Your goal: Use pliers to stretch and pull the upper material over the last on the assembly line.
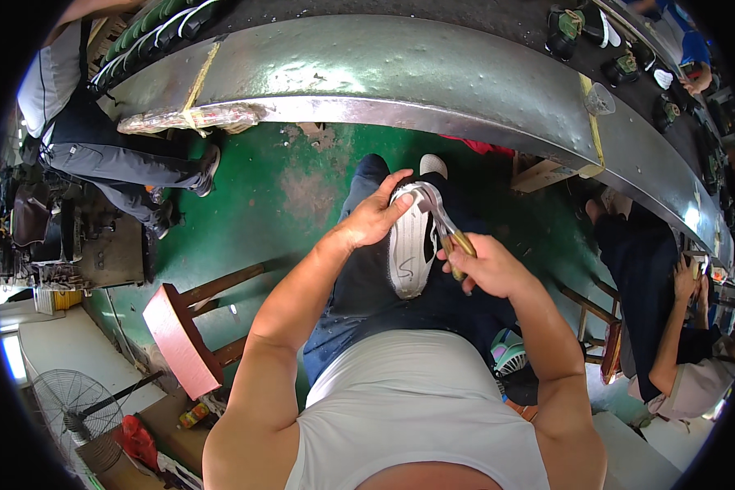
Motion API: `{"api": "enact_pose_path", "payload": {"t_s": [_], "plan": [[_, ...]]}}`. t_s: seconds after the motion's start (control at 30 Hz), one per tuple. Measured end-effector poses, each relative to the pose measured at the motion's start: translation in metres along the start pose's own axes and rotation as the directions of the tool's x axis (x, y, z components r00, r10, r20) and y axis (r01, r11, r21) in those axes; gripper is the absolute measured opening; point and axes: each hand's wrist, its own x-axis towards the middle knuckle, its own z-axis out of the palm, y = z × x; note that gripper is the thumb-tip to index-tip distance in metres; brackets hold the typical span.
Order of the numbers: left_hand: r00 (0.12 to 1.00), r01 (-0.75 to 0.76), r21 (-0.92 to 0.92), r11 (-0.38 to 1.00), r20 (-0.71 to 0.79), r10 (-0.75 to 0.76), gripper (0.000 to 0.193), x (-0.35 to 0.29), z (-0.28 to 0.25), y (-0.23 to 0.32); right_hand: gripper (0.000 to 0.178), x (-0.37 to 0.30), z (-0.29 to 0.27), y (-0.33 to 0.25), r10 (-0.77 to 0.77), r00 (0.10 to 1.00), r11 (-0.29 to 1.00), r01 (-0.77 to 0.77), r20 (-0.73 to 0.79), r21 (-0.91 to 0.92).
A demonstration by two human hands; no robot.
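Observation:
A shoe upper on its last [408, 257] rests sole side up on my lap. Its underside is whitish with a dark hand-drawn mark near the heel end, and black and white shows along its side. My left hand [377, 214] is closed round the far end, thumb on the underside and fingers over the outer edge. In my right hand [488, 265] are metal lasting pincers [439, 211] with yellowish handles. Their curved head lies over the far end of the shoe, close to my left thumb. What the jaws grip is too small to tell.
Across the front runs a metal-sided conveyor bench [343, 61] with shoes [567, 28] on top. A pink-topped stool [181, 339] and a wire fan [72, 400] stand at left. One person [110, 155] stands at far left; another [670, 359] sits at right.

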Motion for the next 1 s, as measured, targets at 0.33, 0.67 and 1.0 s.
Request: {"api": "enact_pose_path", "payload": {"t_s": [0.33,0.67,1.0], "plan": [[0.993,0.101,-0.278,0.955,0.09,-0.079,0.048,0.024,-0.013,-0.017,0.022,0.058,0.032,0.093,-0.39,0.842,0.918,0.326,-0.373,-0.225],[0.989,0.146,-0.401,0.904,0.078,-0.125,0.051,0.009,0.007,0.004,0.029,0.0,0.039,0.05,-0.344,0.876,0.65,-0.036,-0.337,-0.759],[0.92,-0.365,0.119,0.923,-0.103,0.377,0.067,-0.033,0.032,0.053,0.026,-0.052,0.009,0.056,-0.532,0.751,0.847,0.463,-0.392,-0.261]]}}
